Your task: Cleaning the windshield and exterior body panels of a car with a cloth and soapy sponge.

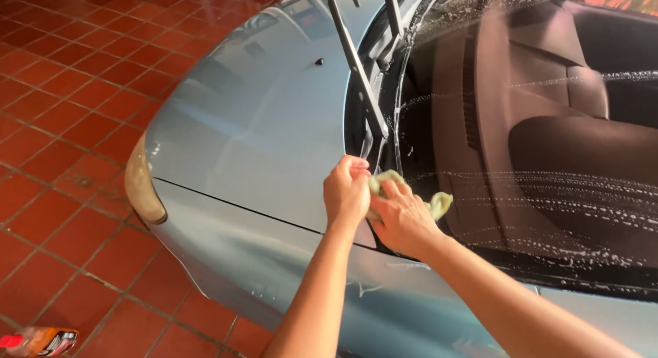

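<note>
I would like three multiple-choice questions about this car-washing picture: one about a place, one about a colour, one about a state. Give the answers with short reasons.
1. Where is the cloth?
A. on the tiled floor
B. at the lower corner of the windshield, by the wiper
C. on the headlight

2. What colour is the car body?
A. light blue
B. red
C. black

3. How does the windshield look?
A. dry and clean
B. cracked
C. wet, with soap suds

Answers:
1 B: both the left hand and the right hand are on the cloth at the corner of the glass, below the wiper.
2 A: the hood and fender are pale blue.
3 C: white foam streaks and drops cover the glass.
</note>
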